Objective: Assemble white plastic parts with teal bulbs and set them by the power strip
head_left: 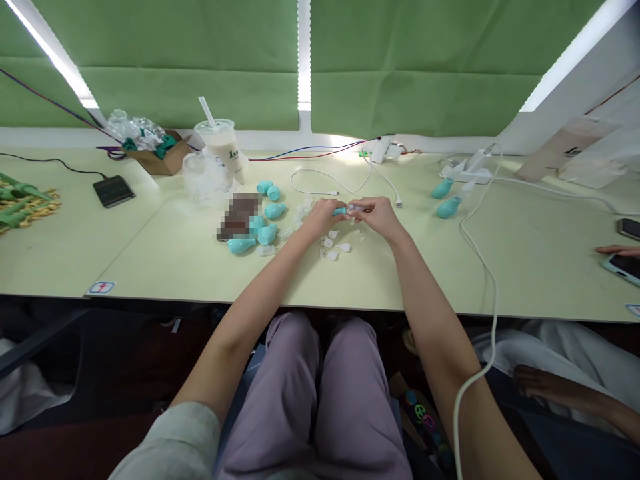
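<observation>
Over the table, my left hand [321, 217] grips a turquoise squeeze bulb [340, 211], mostly covered by the fingers. My right hand [379, 215] is pinched around a small whitish plastic piece [353, 209] held against the bulb's end; whether the two are joined cannot be made out. Just below my hands lie several small white plastic tips [343, 247]. A heap of clear plastic parts [303, 212] sits beside my left hand. Several more turquoise bulbs [267, 234] are grouped to the left, next to a clear cap [267, 251].
Two turquoise bulbs with clear tips [449, 207] lie to the right by a white power strip [470, 172]. A white cable [480, 250] crosses my right arm. Behind are a drink cup [223, 150] and a cardboard box [160, 160]. Another person's hand [620, 250] rests near a phone at right.
</observation>
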### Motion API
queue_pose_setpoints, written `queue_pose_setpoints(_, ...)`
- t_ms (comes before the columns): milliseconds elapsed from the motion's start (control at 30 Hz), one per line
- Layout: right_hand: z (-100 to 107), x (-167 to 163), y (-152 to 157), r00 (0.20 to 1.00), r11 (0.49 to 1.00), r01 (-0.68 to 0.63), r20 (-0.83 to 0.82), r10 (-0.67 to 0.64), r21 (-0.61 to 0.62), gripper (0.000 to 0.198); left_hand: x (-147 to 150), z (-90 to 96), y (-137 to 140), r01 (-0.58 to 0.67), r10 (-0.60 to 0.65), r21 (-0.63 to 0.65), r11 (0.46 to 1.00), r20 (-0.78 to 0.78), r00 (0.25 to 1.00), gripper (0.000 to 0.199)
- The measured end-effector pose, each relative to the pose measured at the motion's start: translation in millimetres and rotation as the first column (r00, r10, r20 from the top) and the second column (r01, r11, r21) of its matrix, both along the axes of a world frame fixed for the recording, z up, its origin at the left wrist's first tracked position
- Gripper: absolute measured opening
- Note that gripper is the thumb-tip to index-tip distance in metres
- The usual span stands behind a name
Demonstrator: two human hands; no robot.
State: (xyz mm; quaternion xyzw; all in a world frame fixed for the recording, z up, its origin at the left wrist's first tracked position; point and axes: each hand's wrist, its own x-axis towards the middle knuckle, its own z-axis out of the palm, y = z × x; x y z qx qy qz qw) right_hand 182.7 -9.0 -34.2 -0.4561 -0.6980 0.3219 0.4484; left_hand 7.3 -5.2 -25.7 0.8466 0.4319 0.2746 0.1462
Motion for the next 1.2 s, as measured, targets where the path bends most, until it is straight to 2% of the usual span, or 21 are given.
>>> queue_pose_setpoints(100, 5.3, 3.4, 1.5, 0.998, 0.998, 0.060, 0.004, -0.060, 0.010, 0.039, 3.1, -1.8, 3.1, -0.006, 0.005, 0.020, 1.000, 0.065, 0.998, 0.030)
queue_pose_setpoints(200, 12.0, 11.4, 3.9, 0.989, 0.989, 0.132, -0.075, -0.127, 0.065, 0.059, 4.4, -0.8, 5.7, -0.010, 0.009, 0.006, 1.000, 0.190, 0.982, 0.043)
queue_pose_setpoints(300, 14.5, 14.0, 5.3, 0.967, 0.986, 0.169, -0.198, -0.163, 0.014, 0.075, 4.4, 0.0, 8.1, -0.015, 0.040, -0.072, 0.997, 0.354, 0.934, 0.043)
queue_pose_setpoints(367, 13.3, 7.3, 3.7, 0.960, 0.991, 0.113, -0.248, -0.128, -0.072, 0.073, 5.5, -0.7, 8.9, -0.006, 0.056, -0.112, 0.994, 0.452, 0.890, 0.044)
queue_pose_setpoints(433, 10.9, -5.6, 0.1, 0.957, 0.988, -0.007, -0.287, -0.039, -0.157, 0.067, 8.1, -2.0, 8.1, 0.038, 0.039, -0.134, 0.990, 0.528, 0.848, 0.049)
queue_pose_setpoints(533, 7.7, -25.0, -5.5, 0.927, 0.969, -0.135, -0.371, 0.050, -0.206, 0.064, 13.2, -3.0, 3.0, 0.093, 0.007, -0.134, 0.987, 0.606, 0.795, 0.058)
queue_pose_setpoints(667, 6.6, -29.6, -5.2, 0.889, 0.970, -0.141, -0.456, 0.036, -0.200, 0.058, 16.6, -0.8, -3.3, 0.110, -0.032, -0.085, 0.990, 0.631, 0.775, 0.053)
queue_pose_setpoints(733, 6.9, -24.3, -2.9, 0.889, 0.967, -0.135, -0.457, 0.021, -0.218, 0.051, 13.7, 1.1, -0.6, 0.074, -0.019, -0.058, 0.996, 0.641, 0.767, 0.048)
queue_pose_setpoints(833, 6.6, -16.6, -0.3, 0.901, 0.961, -0.108, -0.434, -0.013, -0.253, 0.043, -2.0, 2.8, 13.7, -0.110, 0.127, -0.070, 0.991, 0.712, 0.691, 0.039)
queue_pose_setpoints(967, 4.3, -13.0, 0.5, 0.912, 0.966, -0.114, -0.410, 0.010, -0.232, 0.045, -38.4, 1.8, 38.0, -0.334, 0.422, -0.286, 0.898, 0.774, 0.472, 0.028)
queue_pose_setpoints(1033, 3.2, -12.0, 0.6, 0.916, 0.972, -0.128, -0.398, 0.041, -0.195, 0.049, -53.3, 1.1, 44.4, -0.387, 0.516, -0.378, 0.841, 0.776, 0.362, 0.023)
queue_pose_setpoints(1100, 3.3, -10.3, 0.0, 0.920, 0.980, -0.122, -0.389, 0.052, -0.157, 0.052, -60.9, 1.2, 45.6, -0.402, 0.565, -0.437, 0.805, 0.771, 0.294, 0.023)
queue_pose_setpoints(1200, 8.0, -7.6, -4.3, 0.923, 0.979, -0.118, -0.381, 0.047, -0.164, 0.053, -60.7, 3.2, 41.9, -0.385, 0.559, -0.441, 0.811, 0.779, 0.284, 0.024)
